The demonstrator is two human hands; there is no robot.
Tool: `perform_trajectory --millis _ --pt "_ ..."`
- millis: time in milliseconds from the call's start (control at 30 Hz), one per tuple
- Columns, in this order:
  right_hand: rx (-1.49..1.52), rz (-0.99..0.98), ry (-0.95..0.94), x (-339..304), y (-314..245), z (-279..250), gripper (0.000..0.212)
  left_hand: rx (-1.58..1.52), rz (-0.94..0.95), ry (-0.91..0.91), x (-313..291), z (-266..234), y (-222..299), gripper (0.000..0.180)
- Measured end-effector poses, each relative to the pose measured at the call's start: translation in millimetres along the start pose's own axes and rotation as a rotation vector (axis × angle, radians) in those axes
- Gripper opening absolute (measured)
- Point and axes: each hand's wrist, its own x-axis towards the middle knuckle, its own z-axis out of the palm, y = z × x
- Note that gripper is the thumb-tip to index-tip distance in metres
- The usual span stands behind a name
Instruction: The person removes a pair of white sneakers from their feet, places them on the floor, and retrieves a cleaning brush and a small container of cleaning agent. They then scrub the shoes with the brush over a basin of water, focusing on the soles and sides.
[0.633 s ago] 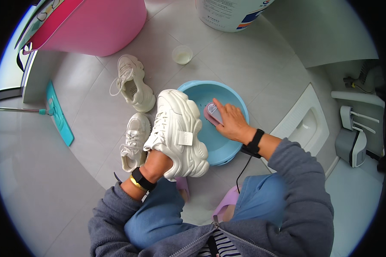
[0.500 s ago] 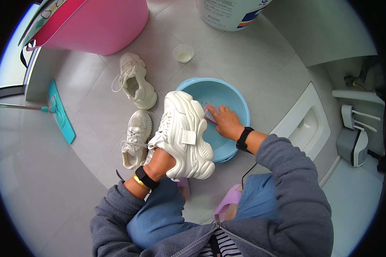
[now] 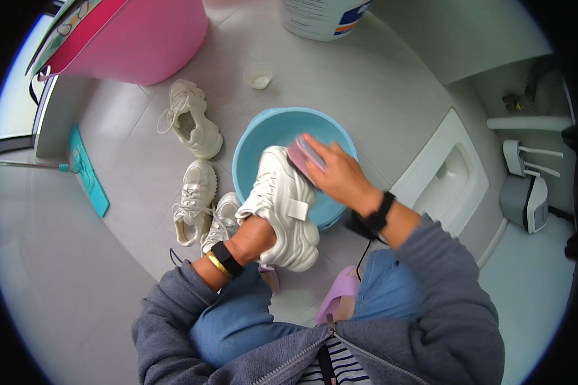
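Observation:
My left hand point(image 3: 253, 239) is pushed into the opening of a chunky white sneaker point(image 3: 277, 186) and holds it up over the near left part of a light blue basin point(image 3: 245, 144). The fingers are hidden inside the shoe. In my right hand point(image 3: 345, 178) is a pink scrub brush point(image 3: 307, 160), gripped with the fingers around its top. The brush is against or very close to the sneaker's sole edge near the toe, and slightly blurred. To the left on the floor stand more white sneakers: one far point(image 3: 196, 125), one nearer point(image 3: 196, 200) and one beside my left wrist point(image 3: 223, 219).
A small clear cup point(image 3: 258, 76) with pale contents stands beyond the basin. At the back are a pink tub point(image 3: 135, 45) and a white bucket point(image 3: 315, 19). A squat toilet point(image 3: 453, 170) lies to the right; a turquoise flat mop point(image 3: 88, 173) is on the left.
My right hand has lifted the brush from inside the basin to the sneaker's toe edge. The held sneaker has tilted and dropped slightly, uncovering the sneaker beside my left wrist.

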Motion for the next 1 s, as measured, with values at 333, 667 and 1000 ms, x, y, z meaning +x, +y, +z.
perform_trajectory --millis 333,667,1000 --pt "-0.400 0.063 -0.012 39.7 76.6 72.7 0.065 0.004 0.142 0.287 -9.4 -31.0 -3.4 0.057" --pt "-0.023 0.175 -0.053 24.4 63.3 47.4 0.071 -0.074 0.157 0.330 -2.3 -21.7 -18.7 0.058" --pt "0.036 0.118 0.048 19.4 -16.8 -7.0 0.060 -0.028 0.005 0.020 8.2 -23.4 -2.9 0.053"
